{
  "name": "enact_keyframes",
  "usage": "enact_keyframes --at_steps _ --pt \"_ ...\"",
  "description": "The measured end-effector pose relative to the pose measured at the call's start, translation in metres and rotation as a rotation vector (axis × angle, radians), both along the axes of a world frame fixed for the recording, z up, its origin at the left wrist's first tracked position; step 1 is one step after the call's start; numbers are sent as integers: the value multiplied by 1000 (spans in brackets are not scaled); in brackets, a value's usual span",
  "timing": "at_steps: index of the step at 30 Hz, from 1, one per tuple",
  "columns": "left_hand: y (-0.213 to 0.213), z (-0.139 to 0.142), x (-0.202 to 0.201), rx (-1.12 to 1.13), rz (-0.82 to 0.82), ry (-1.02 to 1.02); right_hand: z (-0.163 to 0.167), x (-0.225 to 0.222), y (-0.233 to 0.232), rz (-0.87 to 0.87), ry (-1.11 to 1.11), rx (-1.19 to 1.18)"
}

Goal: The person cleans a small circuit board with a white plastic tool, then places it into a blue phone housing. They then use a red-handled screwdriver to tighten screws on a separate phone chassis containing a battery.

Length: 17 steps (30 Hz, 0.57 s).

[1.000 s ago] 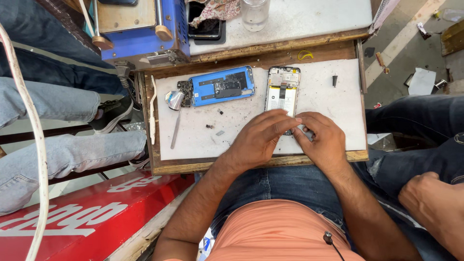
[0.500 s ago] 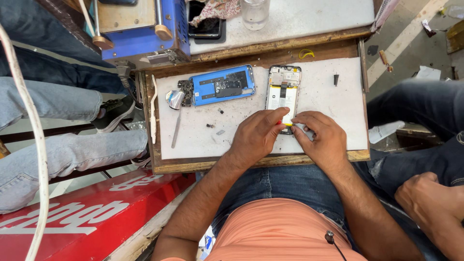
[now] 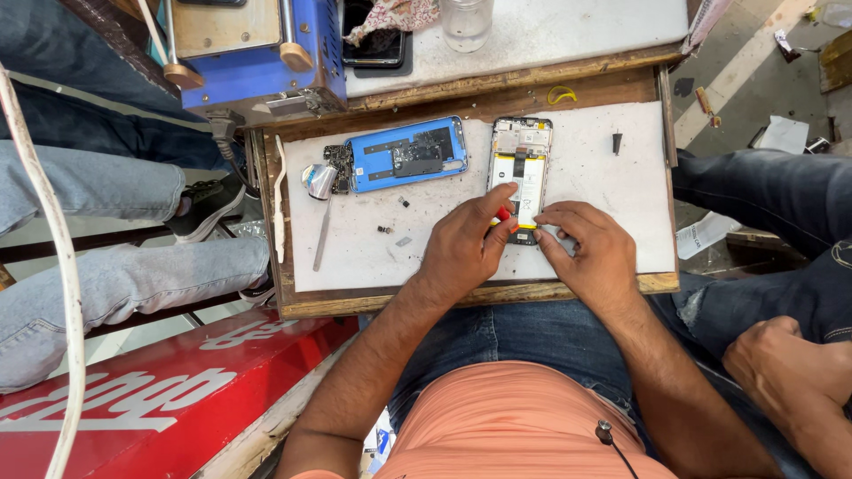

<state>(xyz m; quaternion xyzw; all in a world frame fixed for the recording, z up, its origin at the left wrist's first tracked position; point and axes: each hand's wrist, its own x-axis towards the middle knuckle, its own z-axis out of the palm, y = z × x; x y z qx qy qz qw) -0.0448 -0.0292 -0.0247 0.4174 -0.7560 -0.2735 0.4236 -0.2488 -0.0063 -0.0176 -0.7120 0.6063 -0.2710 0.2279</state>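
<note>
Since the earlier frames the left hand has shifted up slightly, its fingers now pinching a small red tool against the lower end of the opened phone; work remains at that end. The right hand, fingers curled together, presses just beside it. The phone lies flat, battery and board exposed, frame intact.
</note>
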Motion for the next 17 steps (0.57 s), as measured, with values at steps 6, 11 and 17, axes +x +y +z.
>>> enact_keyframes --at_steps 6,11,17 --pt "1 12 -4 -209 -264 -62 -5 -3 -2 22 31 -67" --pt "1 15 -6 -54 -307 -74 -2 -2 0 -13 -2 -28" --pt "1 -13 -3 -117 -143 -250 4 1 -1 -34 -14 54"
